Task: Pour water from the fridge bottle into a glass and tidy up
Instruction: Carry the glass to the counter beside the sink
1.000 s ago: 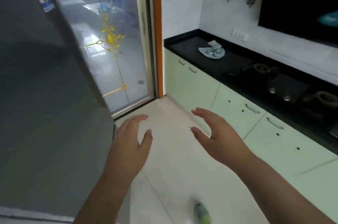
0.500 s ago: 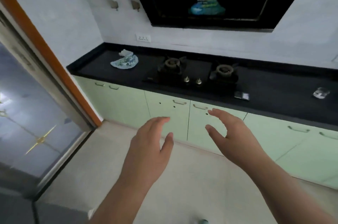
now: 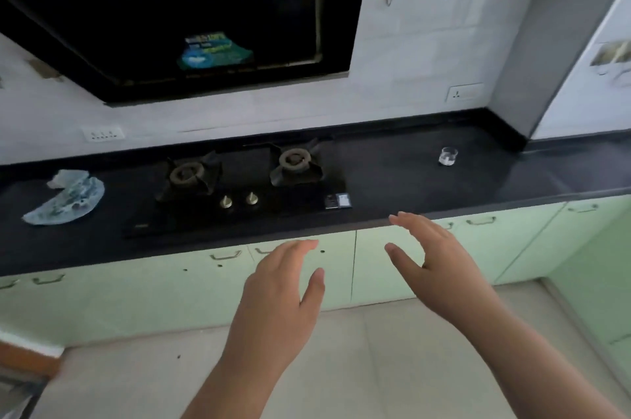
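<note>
On the black desk (image 3: 392, 179) far right sits the glass (image 3: 448, 156), newly in view after the turn from the door. Both hands (image 3: 280, 288) (image 3: 440, 261) are open, holding nothing; no bottle yet.

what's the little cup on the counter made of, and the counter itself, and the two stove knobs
The cup looks like clear glass: the dark counter shows through its walls. The counter seems polished black stone, perhaps granite, since it carries a soft sheen; laminate can't be ruled out. The stove knobs look like brass- or gold-toned metal, with bright glints, though plated plastic is possible.
</note>
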A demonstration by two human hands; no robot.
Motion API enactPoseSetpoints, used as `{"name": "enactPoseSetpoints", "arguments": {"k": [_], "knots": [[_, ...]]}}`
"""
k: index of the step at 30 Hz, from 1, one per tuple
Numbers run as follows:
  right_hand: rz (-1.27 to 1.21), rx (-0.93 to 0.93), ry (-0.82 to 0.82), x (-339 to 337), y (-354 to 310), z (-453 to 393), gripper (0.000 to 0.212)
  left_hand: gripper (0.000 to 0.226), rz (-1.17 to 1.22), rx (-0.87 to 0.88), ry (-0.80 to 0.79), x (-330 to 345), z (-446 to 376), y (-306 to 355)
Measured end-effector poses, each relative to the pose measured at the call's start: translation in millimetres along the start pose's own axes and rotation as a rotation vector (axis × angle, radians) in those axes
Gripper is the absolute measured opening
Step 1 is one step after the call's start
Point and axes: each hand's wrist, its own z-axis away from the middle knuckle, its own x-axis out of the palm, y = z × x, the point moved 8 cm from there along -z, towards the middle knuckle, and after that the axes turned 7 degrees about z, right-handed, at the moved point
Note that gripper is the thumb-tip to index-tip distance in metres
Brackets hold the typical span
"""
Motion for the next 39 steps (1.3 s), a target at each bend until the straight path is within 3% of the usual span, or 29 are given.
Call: {"name": "enactPoseSetpoints", "arguments": {"k": [14,24,32,39], "knots": [[0.095,0.456,0.194,-27,83,-53,0.050,0.041,0.105,0.349,-0.355,96,-190,24],[0.025,0.695,0.268,-29,153,-56,0.053,0.041,0.101,0.473,-0.511,178,-261,64],[-0.018,0.710,0.256,-49,250,-101,0.053,0.041,0.058,0.452,-0.526,262,-316,112],[0.018,0.599,0.136,-88,336,-182,0.052,0.041,0.049,0.336,-0.455,327,-371,147]]}}
